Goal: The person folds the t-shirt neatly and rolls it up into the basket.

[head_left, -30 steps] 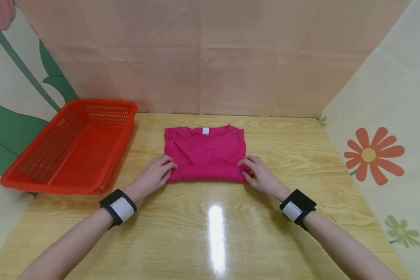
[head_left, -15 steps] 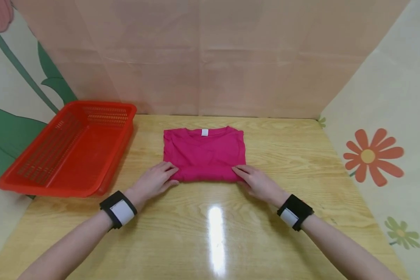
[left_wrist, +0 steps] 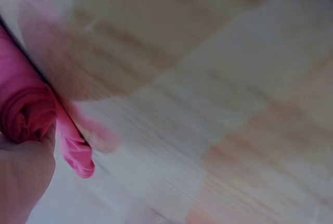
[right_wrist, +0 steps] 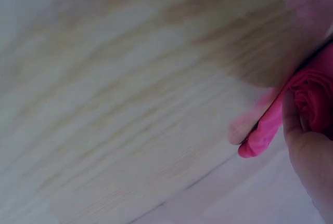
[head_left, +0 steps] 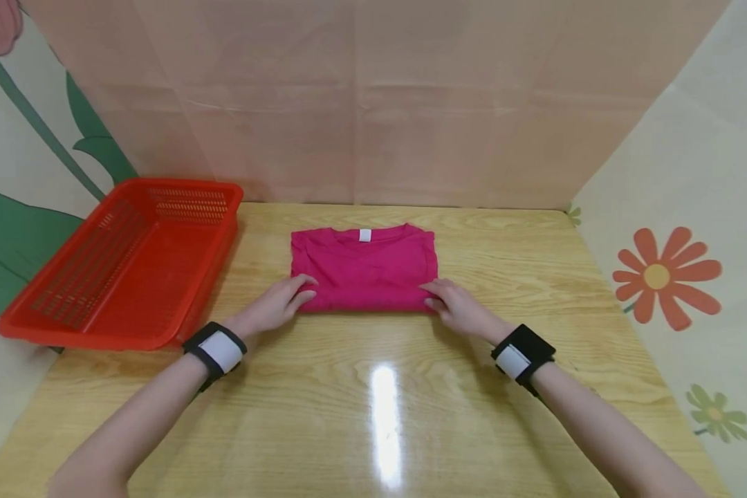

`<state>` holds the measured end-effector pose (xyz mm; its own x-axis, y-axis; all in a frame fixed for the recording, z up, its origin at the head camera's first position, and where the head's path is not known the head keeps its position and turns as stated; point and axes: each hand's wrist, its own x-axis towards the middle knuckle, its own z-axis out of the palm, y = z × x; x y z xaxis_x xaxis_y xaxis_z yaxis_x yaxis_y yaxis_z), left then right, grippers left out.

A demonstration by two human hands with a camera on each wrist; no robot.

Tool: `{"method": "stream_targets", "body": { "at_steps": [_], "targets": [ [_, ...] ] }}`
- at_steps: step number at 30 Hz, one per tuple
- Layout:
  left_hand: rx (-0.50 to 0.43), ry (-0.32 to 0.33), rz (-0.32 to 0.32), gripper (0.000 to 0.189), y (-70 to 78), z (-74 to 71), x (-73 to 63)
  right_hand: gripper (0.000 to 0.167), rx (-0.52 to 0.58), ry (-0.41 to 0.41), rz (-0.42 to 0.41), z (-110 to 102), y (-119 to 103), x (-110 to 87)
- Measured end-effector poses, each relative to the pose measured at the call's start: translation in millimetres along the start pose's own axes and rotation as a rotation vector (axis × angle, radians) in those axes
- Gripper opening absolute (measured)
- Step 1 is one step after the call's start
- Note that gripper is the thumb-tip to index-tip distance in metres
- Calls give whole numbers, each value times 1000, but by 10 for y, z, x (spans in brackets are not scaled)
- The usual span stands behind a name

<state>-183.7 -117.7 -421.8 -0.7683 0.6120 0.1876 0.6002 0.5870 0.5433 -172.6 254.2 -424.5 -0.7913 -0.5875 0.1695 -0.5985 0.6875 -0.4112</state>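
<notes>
A pink shirt [head_left: 366,263] lies on the table with its sides folded in, and its white neck label [head_left: 364,236] faces the back wall. Its near edge is rolled up into a thick band. At the left end of that roll, my left hand [head_left: 275,303] grips the cloth between thumb and fingers. My right hand [head_left: 460,310] holds the opposite end the same way. Both wrist views show the spiral ends of the roll, the left one [left_wrist: 28,112] and the right one [right_wrist: 314,99], with a flat part of the shirt beyond.
A red plastic basket [head_left: 189,304] with slotted sides stands at the left of the wooden table [head_left: 311,415]. A pinkish sheet [head_left: 361,104] hangs behind the table, and flower-patterned panels [head_left: 691,180] flank it.
The near roll has moved away from me and the flat part of the shirt is shorter. Both hands shifted inward, then forward with the roll, and the fingers changed their hold.
</notes>
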Motion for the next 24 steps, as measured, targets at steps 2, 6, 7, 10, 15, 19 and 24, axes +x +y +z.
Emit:
{"method": "stream_targets", "body": {
  "at_steps": [2, 6, 7, 10, 15, 19, 24],
  "targets": [
    [-48, -2, -5, 23, -24, -7, 37, 28, 39, -10, 18, -19, 13, 33],
    [-41, 4, 18, 21, -68, 7, 117, 31, 127, -31, 55, -51, 43, 80],
    [-17, 10, 24, 20, -76, 16, 136, 31, 151, -30, 69, -53, 56, 86],
    [86, 70, 68, 17, -99, 40, 188, 29, 195, -11, 118, -52, 81, 107],
    [329, 179, 146, 12, -106, 29, 241, 24, 119, 56, 159, -5, 91, 165],
    [486, 138, 219, 20, -58, -16, 244, 23, -9, 156, 94, 33, 97, 196],
    [610, 5, 277, 20, -13, -20, 158, 23, -196, 234, -73, 43, 103, 185]
  ]
}}
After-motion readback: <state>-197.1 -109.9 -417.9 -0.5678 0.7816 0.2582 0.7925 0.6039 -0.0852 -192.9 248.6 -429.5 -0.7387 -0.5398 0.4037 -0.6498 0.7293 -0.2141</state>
